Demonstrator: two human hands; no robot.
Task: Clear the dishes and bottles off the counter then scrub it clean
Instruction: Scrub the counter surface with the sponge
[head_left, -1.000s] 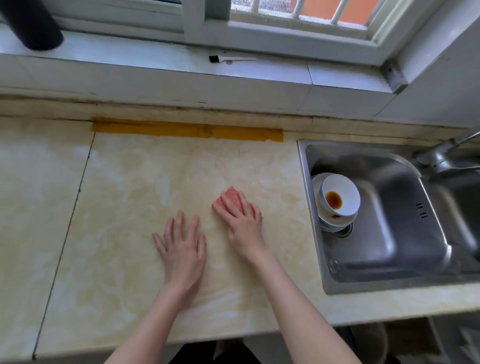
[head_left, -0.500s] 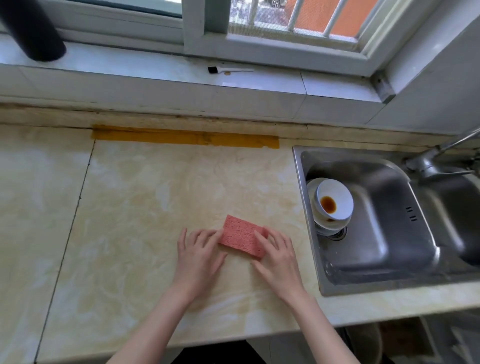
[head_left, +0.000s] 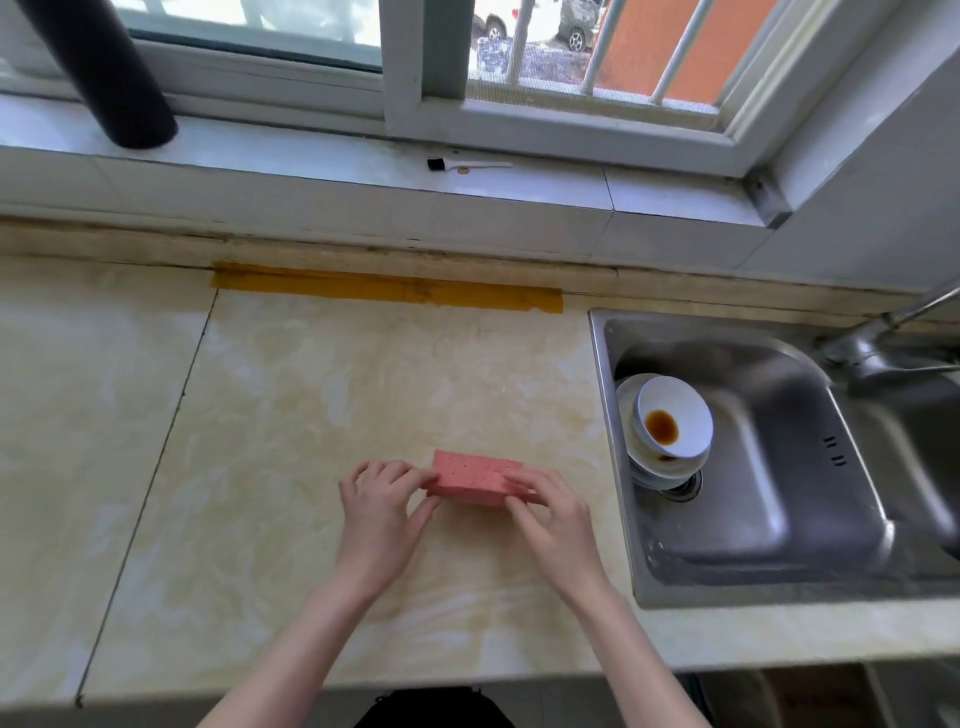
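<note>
Left hand (head_left: 382, 512) and right hand (head_left: 553, 519) pinch the 2 ends of a pink sponge (head_left: 475, 475) over the counter (head_left: 311, 405) (dishes (head_left: 675, 415) sit in the sink (head_left: 779, 519)), apparently the scrubbing step; next, press flat and wipe.

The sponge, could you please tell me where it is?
Head view, centre: the sponge is pinched between the left hand and right hand over the counter, left of the sink.

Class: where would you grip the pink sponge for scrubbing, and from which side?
Probably across its long edges at the middle, coming from above: the pink sponge is a thin flat slab, broad face up, and the left hand and right hand pinch its short ends, leaving the middle free.
</note>
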